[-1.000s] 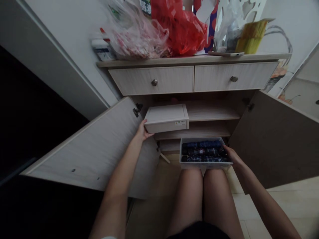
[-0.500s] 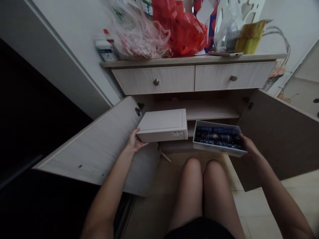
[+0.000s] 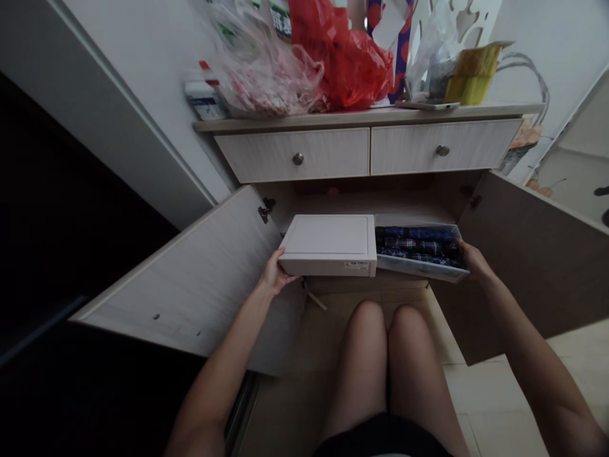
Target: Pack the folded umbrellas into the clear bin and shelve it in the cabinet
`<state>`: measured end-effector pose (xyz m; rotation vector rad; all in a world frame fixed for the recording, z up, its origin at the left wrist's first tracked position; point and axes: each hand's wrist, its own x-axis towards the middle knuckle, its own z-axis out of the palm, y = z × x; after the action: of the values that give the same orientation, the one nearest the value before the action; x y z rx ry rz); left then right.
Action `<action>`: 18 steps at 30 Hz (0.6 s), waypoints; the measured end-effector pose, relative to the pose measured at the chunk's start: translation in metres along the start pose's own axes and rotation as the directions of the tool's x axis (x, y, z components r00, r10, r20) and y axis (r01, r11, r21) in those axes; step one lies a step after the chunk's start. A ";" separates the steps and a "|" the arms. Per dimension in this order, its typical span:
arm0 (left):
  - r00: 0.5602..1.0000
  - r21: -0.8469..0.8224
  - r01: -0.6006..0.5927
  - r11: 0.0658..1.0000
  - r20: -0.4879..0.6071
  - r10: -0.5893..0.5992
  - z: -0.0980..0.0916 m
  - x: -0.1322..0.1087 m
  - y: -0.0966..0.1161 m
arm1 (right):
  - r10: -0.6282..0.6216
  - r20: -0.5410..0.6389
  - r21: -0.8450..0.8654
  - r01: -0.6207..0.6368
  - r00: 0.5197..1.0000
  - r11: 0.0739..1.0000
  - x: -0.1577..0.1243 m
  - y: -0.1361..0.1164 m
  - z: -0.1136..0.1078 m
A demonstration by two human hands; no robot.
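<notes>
My left hand (image 3: 277, 273) grips the left end of a white lidded box (image 3: 330, 236), which has a small label on its front. At the right, my right hand (image 3: 472, 259) is closed on the right end of a clear plastic bin (image 3: 423, 266). Inside the bin lie several rolled dark plaid bundles, perhaps folded umbrellas (image 3: 419, 246). Box and bin are held side by side in front of the cabinet's open shelves, the box's right edge against or overlapping the bin's left end. Fingers behind and under both containers are hidden.
Two cabinet doors stand swung out, the left door (image 3: 204, 279) and the right door (image 3: 528, 266). Above are two closed drawers (image 3: 292, 155). On the cabinet top (image 3: 380, 115) sit a red plastic bag (image 3: 347, 63), a clear bag (image 3: 266, 76), a white bottle (image 3: 205, 98) and a yellow container (image 3: 471, 76).
The white box has moved right, up to the bin. The bin has shifted slightly up toward the shelves and turned a little straighter. Both hands keep their hold.
</notes>
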<state>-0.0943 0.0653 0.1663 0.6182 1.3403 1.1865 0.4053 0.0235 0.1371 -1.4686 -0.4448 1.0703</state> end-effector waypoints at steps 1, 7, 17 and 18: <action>1.000 0.003 0.000 1.000 -0.004 0.000 0.002 -0.001 -0.001 | 0.008 0.010 -0.006 -0.008 1.000 1.000 0.000 0.000 0.000; 1.000 0.016 0.007 1.000 -0.008 -0.007 0.013 -0.006 -0.009 | 0.028 0.071 -0.074 -0.023 0.997 0.997 0.000 0.000 0.002; 0.998 0.023 0.019 1.000 0.053 -0.020 0.052 -0.021 -0.034 | -0.016 0.210 -0.107 0.039 0.977 0.994 0.002 0.011 0.034; 0.998 0.024 0.019 1.000 0.054 -0.020 0.056 -0.022 -0.036 | -0.033 0.222 -0.083 0.053 0.975 0.995 0.002 0.015 0.039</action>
<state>-0.0271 0.0485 0.1546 0.6479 1.3136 1.1322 0.3698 0.0441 0.1280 -1.4162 -0.6861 1.1969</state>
